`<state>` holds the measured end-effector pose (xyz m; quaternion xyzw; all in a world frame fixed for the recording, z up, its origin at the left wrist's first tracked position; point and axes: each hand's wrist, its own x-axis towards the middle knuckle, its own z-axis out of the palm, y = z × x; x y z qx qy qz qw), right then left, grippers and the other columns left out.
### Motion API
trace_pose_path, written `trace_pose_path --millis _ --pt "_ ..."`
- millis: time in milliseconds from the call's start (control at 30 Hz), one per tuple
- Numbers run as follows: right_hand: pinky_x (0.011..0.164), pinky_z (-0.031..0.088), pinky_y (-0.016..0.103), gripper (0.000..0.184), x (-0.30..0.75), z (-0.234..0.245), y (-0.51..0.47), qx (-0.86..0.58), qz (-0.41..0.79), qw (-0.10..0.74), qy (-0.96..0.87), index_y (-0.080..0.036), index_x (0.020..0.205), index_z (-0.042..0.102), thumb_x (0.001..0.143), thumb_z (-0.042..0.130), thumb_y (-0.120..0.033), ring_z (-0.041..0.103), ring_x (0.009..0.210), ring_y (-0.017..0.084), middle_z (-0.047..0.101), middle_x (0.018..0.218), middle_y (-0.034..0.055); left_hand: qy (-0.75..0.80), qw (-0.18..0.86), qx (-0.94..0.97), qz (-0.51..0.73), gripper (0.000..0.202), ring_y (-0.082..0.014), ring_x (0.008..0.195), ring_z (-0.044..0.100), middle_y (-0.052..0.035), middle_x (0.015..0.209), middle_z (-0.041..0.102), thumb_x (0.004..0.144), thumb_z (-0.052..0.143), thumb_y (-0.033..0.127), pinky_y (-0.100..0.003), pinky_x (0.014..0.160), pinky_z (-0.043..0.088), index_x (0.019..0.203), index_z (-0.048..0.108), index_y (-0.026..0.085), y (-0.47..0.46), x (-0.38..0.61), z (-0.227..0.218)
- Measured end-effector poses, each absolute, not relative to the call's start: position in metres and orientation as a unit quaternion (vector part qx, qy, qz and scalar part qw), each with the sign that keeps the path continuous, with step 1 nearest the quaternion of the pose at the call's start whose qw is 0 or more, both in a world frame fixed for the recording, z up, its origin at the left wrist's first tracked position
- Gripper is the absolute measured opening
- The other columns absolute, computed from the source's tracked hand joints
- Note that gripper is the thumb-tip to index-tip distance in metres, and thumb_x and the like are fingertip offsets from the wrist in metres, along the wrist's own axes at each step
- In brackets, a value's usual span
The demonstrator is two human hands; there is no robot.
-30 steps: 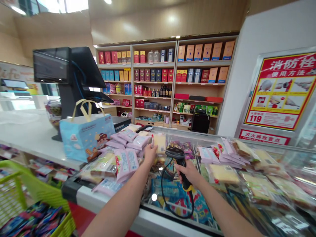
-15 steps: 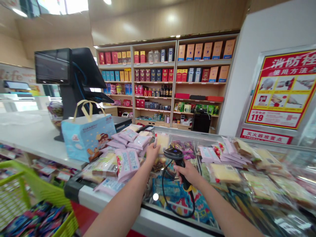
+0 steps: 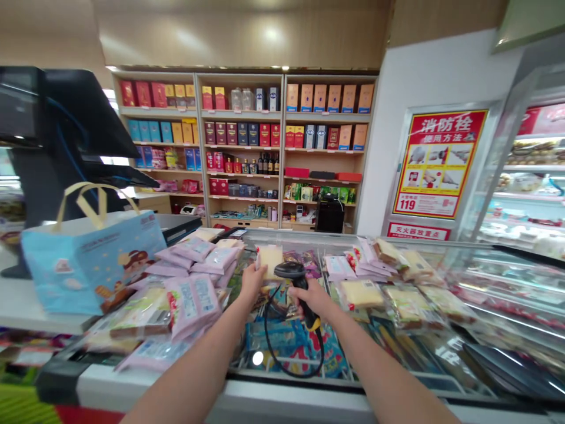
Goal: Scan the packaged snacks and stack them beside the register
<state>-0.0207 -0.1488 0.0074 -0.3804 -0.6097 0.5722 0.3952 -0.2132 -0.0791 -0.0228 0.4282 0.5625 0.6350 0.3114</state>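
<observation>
Over the freezer (image 3: 265, 393), my left hand (image 3: 252, 281) pinches a bread pack (image 3: 272, 259) by its edge, apparently leaving its face bare for the scanner (image 3: 289, 270) that my right hand (image 3: 314, 295) grips beside it.

My two hands (image 3: 253, 281) hold one barcode scanner (image 3: 290, 270) and one bread packet (image 3: 271, 258); I count one blue carrier bag (image 3: 79, 265), one fire-hydrant poster (image 3: 441, 159), three shelf bays (image 3: 353, 117), six top-row orange boxes (image 3: 334, 97), four light-blue boxes (image 3: 153, 131), two clear bottles (image 3: 236, 99) and three flat boxes (image 3: 296, 172).
</observation>
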Motion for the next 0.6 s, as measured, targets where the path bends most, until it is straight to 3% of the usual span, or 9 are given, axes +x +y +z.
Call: trace_pose_path --millis 133,300,500,600 --pt "0.035 0.043 0.021 0.033 0.014 0.020 -0.159 -0.422 0.558 0.446 -0.558 -0.020 0.074 0.049 0.065 0.072 -0.042 0.046 0.034 0.009 0.052 0.047 -0.0080 0.501 0.439 0.400 0.630 0.021 -0.0183 0.058 0.063 -0.0051 0.067 0.067 0.066 0.067 0.026 -0.027 0.052 0.050 0.081 0.062 0.014 -0.084 -0.168 -0.010" --pt "0.035 0.043 0.022 0.032 0.075 0.020 -0.180 -0.468 0.515 0.521 -0.494 -0.020 0.072 0.050 0.067 0.073 -0.042 0.047 0.035 0.009 0.052 0.047 -0.0065 0.468 0.538 0.449 0.539 0.020 -0.0142 0.052 0.059 -0.0023 0.066 0.064 0.068 0.065 0.024 -0.025 0.049 0.046 0.086 0.060 0.015 -0.091 -0.084 0.006" --pt "0.035 0.044 0.024 0.036 0.129 0.010 -0.197 -0.497 0.449 0.620 -0.408 -0.021 0.072 0.050 0.063 0.077 -0.044 0.048 0.035 0.011 0.051 0.047 -0.0064 0.463 0.567 0.477 0.486 0.027 -0.0153 0.062 0.064 -0.0044 0.077 0.065 0.075 0.058 0.015 -0.026 0.057 0.050 0.101 0.056 0.013 -0.104 0.028 0.009" --pt "0.036 0.045 0.025 0.037 0.144 0.007 -0.202 -0.513 0.428 0.642 -0.376 -0.021 0.074 0.051 0.061 0.078 -0.042 0.050 0.037 0.012 0.052 0.048 -0.0068 0.487 0.509 0.523 0.480 0.033 -0.0195 0.079 0.068 -0.0083 0.089 0.069 0.071 0.054 0.007 -0.029 0.069 0.053 0.104 0.056 0.013 -0.110 0.065 0.007"
